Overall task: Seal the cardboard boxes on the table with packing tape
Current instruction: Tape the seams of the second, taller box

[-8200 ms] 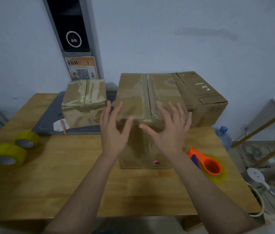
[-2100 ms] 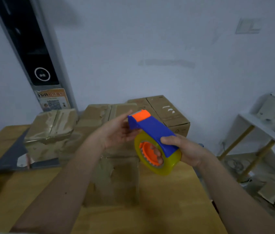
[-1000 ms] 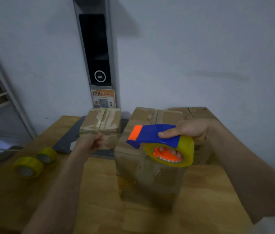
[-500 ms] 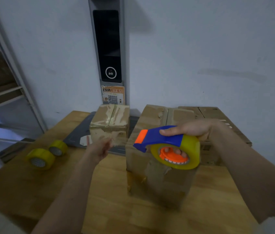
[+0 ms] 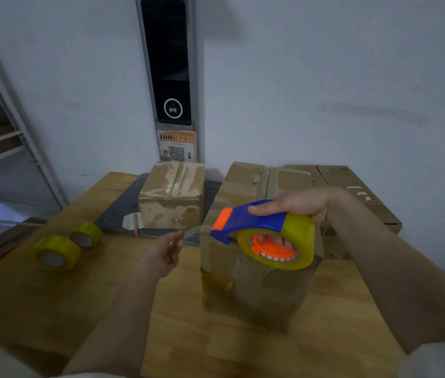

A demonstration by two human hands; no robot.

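My right hand [image 5: 297, 204] grips a blue and orange tape dispenser [image 5: 257, 230] loaded with a yellowish roll, held in front of the tall middle cardboard box [image 5: 251, 271]. My left hand [image 5: 162, 257] is to its left and pinches the clear tape end [image 5: 191, 232] pulled out from the dispenser's mouth. The middle box carries old tape along its top seam and front. A smaller taped box [image 5: 172, 197] stands behind on the left. A third box [image 5: 352, 192] sits behind on the right, partly hidden by my right arm.
Two spare yellow tape rolls [image 5: 57, 252] [image 5: 86, 236] lie on the wooden table [image 5: 38, 301] at the left. A grey mat [image 5: 117, 214] with a white paper scrap lies under the small box. A wall panel [image 5: 171, 77] stands behind; shelving is at far left.
The dispenser went from lying on the table into my right hand. My left hand has moved left away from its mouth, drawing out a strip of tape. The view has shifted.
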